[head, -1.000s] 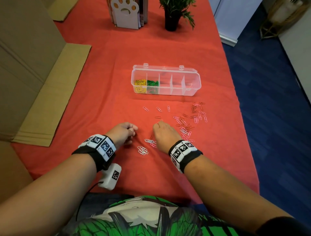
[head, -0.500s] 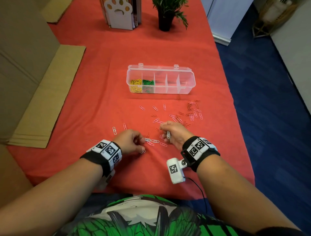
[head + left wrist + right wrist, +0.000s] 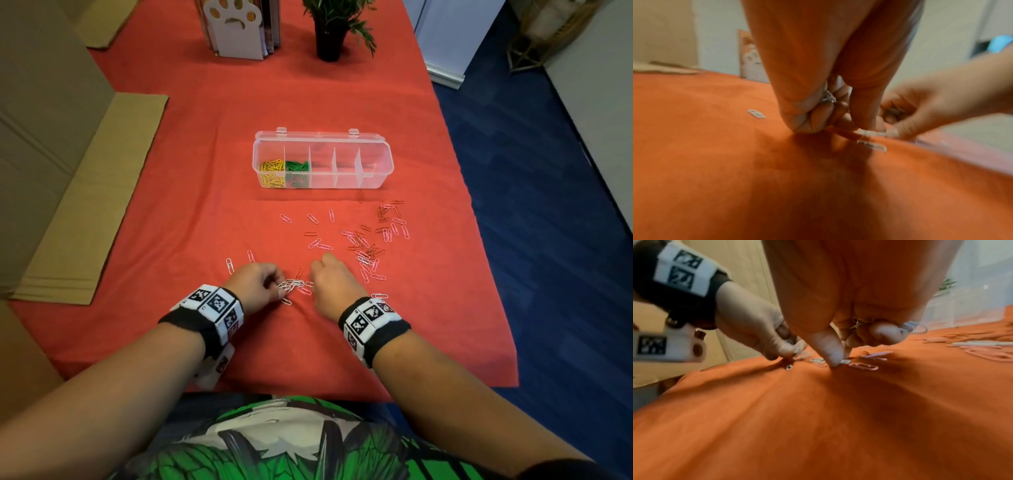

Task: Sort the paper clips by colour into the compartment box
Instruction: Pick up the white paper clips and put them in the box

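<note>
The clear compartment box stands open mid-table, with yellow clips in its leftmost cell and green clips beside them. Pink, red and white clips lie scattered in front of it. Both hands work at a small cluster of white clips near the table's front. My left hand has its fingers curled round white clips in the palm, its fingertips down at the cluster. My right hand keeps gathered clips in its curled fingers while thumb and forefinger pinch a white clip on the cloth.
A red cloth covers the table. Flat cardboard lies along the left edge. A paw-print book holder and a potted plant stand at the far end. The right table edge drops to blue floor.
My left hand has shifted right to the white cluster. My right hand has rolled back palm-down, hiding its wrist camera, and dropped its fingertips onto the cloth.
</note>
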The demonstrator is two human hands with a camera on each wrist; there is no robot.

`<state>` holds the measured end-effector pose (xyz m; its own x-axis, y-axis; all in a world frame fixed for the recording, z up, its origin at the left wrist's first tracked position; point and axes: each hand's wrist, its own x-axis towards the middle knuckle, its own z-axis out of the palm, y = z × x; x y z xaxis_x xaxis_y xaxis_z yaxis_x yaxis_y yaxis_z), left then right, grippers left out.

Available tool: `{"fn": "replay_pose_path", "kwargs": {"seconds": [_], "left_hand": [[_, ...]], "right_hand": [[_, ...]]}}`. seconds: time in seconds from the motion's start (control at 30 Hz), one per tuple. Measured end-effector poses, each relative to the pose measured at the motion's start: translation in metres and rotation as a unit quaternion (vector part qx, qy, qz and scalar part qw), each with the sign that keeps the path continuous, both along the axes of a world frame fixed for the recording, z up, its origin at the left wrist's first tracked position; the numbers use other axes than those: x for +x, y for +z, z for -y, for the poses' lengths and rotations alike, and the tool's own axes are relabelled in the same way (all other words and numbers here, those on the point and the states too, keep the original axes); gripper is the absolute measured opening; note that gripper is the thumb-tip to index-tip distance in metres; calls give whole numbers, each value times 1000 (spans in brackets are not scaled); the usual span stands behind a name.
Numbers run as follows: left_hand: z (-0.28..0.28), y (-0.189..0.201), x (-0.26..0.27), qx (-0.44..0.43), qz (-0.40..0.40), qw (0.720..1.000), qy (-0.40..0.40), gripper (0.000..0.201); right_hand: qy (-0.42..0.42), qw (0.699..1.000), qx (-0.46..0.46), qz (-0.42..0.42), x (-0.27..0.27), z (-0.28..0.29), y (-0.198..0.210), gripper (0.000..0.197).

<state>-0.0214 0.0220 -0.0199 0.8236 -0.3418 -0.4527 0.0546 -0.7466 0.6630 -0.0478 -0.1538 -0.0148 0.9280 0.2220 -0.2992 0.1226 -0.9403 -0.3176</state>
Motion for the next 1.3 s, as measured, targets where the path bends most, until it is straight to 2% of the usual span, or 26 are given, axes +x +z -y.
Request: {"fn": "replay_pose_path", "kwargs": {"seconds": [0.13, 0.17, 0.23, 0.27, 0.33, 0.4, 0.47, 0.5, 0.53, 0.57, 0.63, 0.67, 0.8, 0.87, 1.03, 1.1, 1.17, 1.23, 1.3], "left_hand": [[-2, 4, 4, -120, -96, 982, 106, 20], [0, 6, 4, -159, -131, 967, 149, 21], [2, 13, 5, -237, -214, 917, 239, 24], [3, 17, 6, -274, -254, 886, 274, 24], [1, 24, 9, -325, -314, 835, 313, 25], [0, 28, 11, -338, -334, 816, 329, 25], [1, 26, 13, -316, -334, 813, 358, 25], [2, 25, 14, -293, -317, 825, 364, 28], [3, 21, 14, -259, -281, 852, 359, 31], [2, 16, 15, -210, -228, 892, 330, 32], [-1, 5, 16, -109, -111, 958, 241, 30], [-3, 1, 15, -76, -73, 974, 201, 26], [-4, -1, 9, -22, -27, 996, 86, 17], [-2, 1, 4, 15, -12, 999, 31, 13], [0, 2, -9, 107, 64, 989, -75, 17], [1, 3, -10, 128, 88, 981, -115, 14], [2, 4, -10, 130, 89, 978, -134, 11], [0, 3, -7, 99, 62, 988, -104, 6], [-2, 3, -2, 56, 1, 998, -17, 16]], "right_hand": [[25, 999, -26, -18, 1, -3, 0, 30], [16, 999, -10, -40, 4, -3, 2, 27], [-48, 993, 70, -88, 12, -1, 4, 13], [-97, 982, 123, -109, 16, 1, 6, 7], [-188, 943, 237, -137, 24, 7, 8, 8], [-241, 905, 314, -155, 31, 11, 13, 17], [-301, 845, 394, -198, 34, 11, 17, 20], [-331, 810, 428, -225, 35, 9, 18, 18], [-349, 786, 445, -249, 35, 7, 18, 17], [-352, 779, 444, -268, 33, 4, 17, 17], [-320, 809, 407, -280, 30, -2, 11, 19], [-291, 835, 380, -271, 29, -5, 8, 19], [-152, 944, 229, -184, 29, -14, 5, 28], [-96, 974, 155, -131, 24, -16, 1, 23], [29, 998, 60, -12, 13, -17, -7, 25], [82, 996, -1, 29, 9, -19, -4, 26], [101, 993, -30, 54, 6, -21, -2, 27], [103, 992, -46, 53, 6, -23, 0, 29], [90, 995, -42, 29, 12, -22, 1, 29]]}}
